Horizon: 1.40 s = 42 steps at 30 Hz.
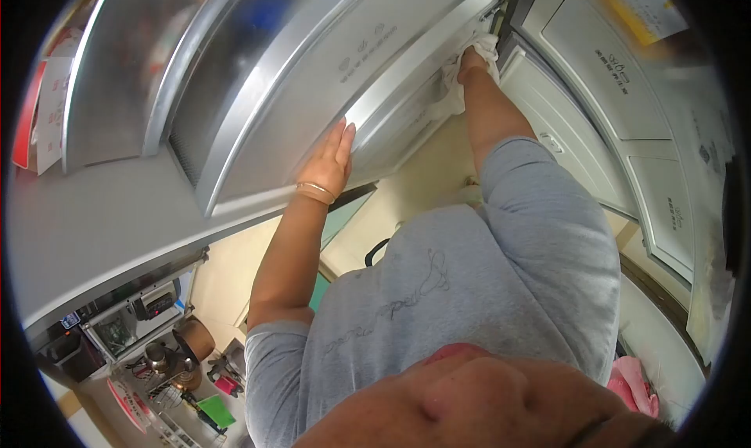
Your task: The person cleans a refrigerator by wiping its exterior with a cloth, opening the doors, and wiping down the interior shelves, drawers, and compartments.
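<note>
My left hand (330, 165), with a thin bracelet at the wrist, lies flat against the pale lower part of the open refrigerator door (266, 147), fingers stretched out. My right hand (471, 63) reaches to the far end of the door, near the hinge side. Bunched in it is a white cloth (450, 96), which hangs down against the door's inner face. Part of my right hand's fingers is hidden by the cloth.
Door bins (125, 73) hold blurred items, and a red and white box (43, 120) stands at far left. White drawers (610, 65) line the refrigerator on the right. Pots and utensils (176, 362) crowd a counter at lower left; a pink cloth (632, 385) lies lower right.
</note>
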{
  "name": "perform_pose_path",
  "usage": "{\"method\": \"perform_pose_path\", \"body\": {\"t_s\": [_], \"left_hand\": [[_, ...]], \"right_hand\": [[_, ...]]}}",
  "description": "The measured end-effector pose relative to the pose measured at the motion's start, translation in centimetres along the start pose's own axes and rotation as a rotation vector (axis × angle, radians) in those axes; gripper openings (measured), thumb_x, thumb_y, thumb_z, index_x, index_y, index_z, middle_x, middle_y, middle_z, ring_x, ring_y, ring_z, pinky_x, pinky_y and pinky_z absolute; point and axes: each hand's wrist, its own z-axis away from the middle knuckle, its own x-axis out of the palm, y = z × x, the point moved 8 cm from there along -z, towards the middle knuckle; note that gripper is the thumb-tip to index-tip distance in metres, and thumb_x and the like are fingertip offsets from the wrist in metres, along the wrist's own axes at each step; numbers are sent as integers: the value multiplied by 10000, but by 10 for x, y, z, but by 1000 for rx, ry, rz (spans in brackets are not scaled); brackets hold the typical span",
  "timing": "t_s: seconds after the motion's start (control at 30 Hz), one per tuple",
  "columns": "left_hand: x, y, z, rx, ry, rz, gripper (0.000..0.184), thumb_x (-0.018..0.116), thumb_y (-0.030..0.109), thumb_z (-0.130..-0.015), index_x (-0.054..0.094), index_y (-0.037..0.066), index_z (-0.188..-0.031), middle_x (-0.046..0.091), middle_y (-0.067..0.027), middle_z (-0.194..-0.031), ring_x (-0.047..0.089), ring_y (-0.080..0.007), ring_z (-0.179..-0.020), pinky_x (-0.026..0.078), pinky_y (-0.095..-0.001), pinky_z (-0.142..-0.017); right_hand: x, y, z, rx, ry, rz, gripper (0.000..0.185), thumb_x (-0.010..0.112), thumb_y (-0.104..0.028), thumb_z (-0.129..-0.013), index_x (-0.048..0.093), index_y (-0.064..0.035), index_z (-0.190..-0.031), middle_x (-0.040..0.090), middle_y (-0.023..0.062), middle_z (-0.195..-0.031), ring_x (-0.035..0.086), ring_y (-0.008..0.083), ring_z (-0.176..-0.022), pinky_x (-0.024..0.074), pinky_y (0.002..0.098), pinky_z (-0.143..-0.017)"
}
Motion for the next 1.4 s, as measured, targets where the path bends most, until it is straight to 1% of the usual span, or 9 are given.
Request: {"method": "perform_pose_path", "body": {"t_s": [0.1,0.2,0.3,0.47,0.6,0.9,1.13,1.27,1.4], "left_hand": [[-1,2,0,3,12,-4,658,655,89,-768,388,111,-1369,403,-112,-1428,519,-313,-1180,481,-387,-944],[-3,3,0,19,22,2,664,656,90,-768,381,110,-1372,399,-110,-1431,520,-311,-1180,488,-388,-933],[-3,3,1,-1,-7,-7,662,655,95,-771,380,108,-1374,397,-110,-1432,517,-307,-1186,482,-386,-941],[-3,3,0,-11,-30,-20,657,645,83,-768,383,94,-1371,395,-113,-1428,498,-302,-1209,459,-374,-972],[-3,4,2,1,-18,-17,675,644,68,-754,376,85,-1373,392,-118,-1427,482,-308,-1224,443,-376,-990],[2,3,7,37,-15,-16,724,647,62,-736,341,73,-1392,344,-147,-1452,404,-323,-1293,379,-391,-1052],[2,-2,1,-22,-46,42,731,638,62,-744,332,96,-1408,352,-143,-1455,419,-328,-1280,384,-380,-1052],[2,-1,2,-21,-54,54,696,634,57,-746,371,110,-1388,376,-130,-1444,453,-318,-1255,411,-378,-1032],[2,-2,4,-47,-15,33,621,559,79,-830,353,166,-1409,328,-62,-1479,488,-280,-1212,461,-375,-972]], "right_hand": [[4,11,11,-129,-19,329,618,470,-401,-911,373,-71,-1424,371,50,-1458,437,211,-1215,349,281,-975],[35,26,37,-103,-22,115,618,432,-421,-935,350,-74,-1439,389,55,-1449,442,228,-1228,339,282,-985],[53,38,134,203,48,-541,524,503,-362,-935,424,-79,-1369,478,82,-1367,510,251,-1178,410,315,-995],[149,111,169,381,-521,-1034,402,456,-277,-988,474,-45,-1315,562,75,-1247,567,245,-1092,499,381,-909],[220,199,193,230,-584,-622,521,647,-260,-878,478,-8,-1301,558,104,-1240,583,260,-1060,496,362,-885],[271,239,258,445,-771,-536,370,615,-190,-876,548,-39,-1208,612,126,-1143,623,272,-1006,521,419,-850],[229,181,274,655,-654,-880,303,574,-118,-867,558,-36,-1159,616,140,-1122,612,318,-1020,504,498,-877],[186,136,214,501,-671,-1011,274,577,-144,-874,565,-35,-1125,617,146,-1099,613,318,-994,502,512,-876],[111,101,139,347,-328,-650,385,564,-225,-897,513,-43,-1233,585,146,-1184,585,287,-1048,482,411,-898]]}}
